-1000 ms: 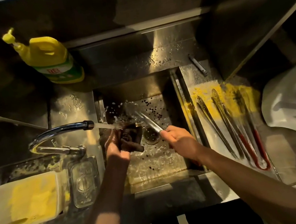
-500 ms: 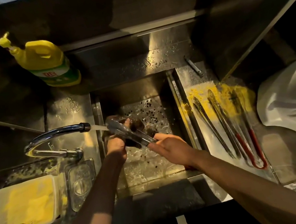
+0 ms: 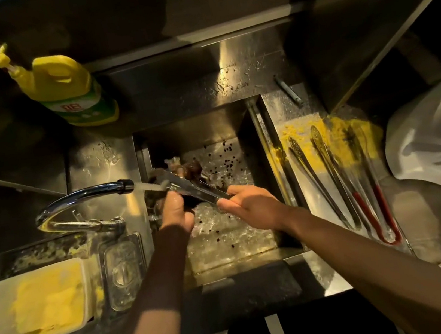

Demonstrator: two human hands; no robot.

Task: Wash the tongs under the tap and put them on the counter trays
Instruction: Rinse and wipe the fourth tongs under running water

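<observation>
Metal tongs (image 3: 187, 185) lie slanted over the sink (image 3: 209, 137), their tips in the water stream from the tap (image 3: 80, 196). My right hand (image 3: 248, 205) grips their handle end. My left hand (image 3: 175, 210) holds a dark scrubbing pad (image 3: 192, 168) against the tongs near the stream. On the tray (image 3: 422, 222) to the right of the sink lie several other tongs (image 3: 319, 183), one pair with red handles (image 3: 374, 209).
A yellow detergent bottle (image 3: 64, 90) stands behind the sink at the left. A pale tub with yellow contents (image 3: 37, 305) and a clear lid (image 3: 123, 270) sit at front left. A white object (image 3: 435, 134) is at the right edge. Dark specks dot the sink floor.
The tongs swung left, from pointing into the sink's middle to lying under the tap stream. My left hand with the pad moved up along them.
</observation>
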